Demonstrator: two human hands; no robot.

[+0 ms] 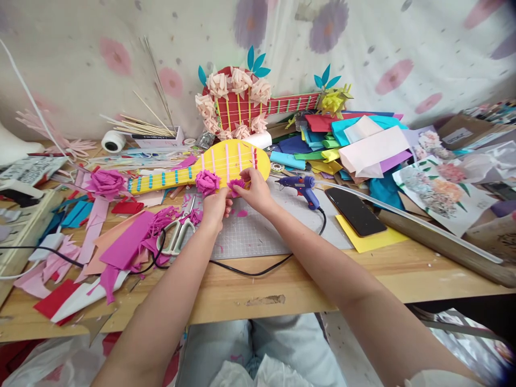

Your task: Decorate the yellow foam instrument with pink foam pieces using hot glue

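- Head view, nearest first: the wooden counter [363, 279] has a chipped front edge, and the black cord [258, 273] loops loosely across it; best to keep both forearms from dragging it.
- The left hand [216, 208] curls its fingers at the guitar's lower edge, though whether they truly grip cannot be told; a steady support there would stop the body from sliding.
- The right hand [256, 189] pinches the small flower [234, 185] between thumb and forefinger, at the rim of the guitar; pressing at its base, not its petals, should spare the crinkly magenta paper.
- The yellow guitar [220, 156] lies between the hands and the paper clutter, its rounded body striped pink, its slim neck banded blue. A fuller ruffled rose [208, 183] sits just beside the small flower; matching its angle would look tidy.
- The blue glue gun [298, 184], smooth plastic, rests right of the guitar; its nozzle, possibly hot, deserves clearance.
- Farther back, the red guitar [233, 107] wears pleated peach flowers [241, 80] before a creased, floral-printed cloth [181, 32].
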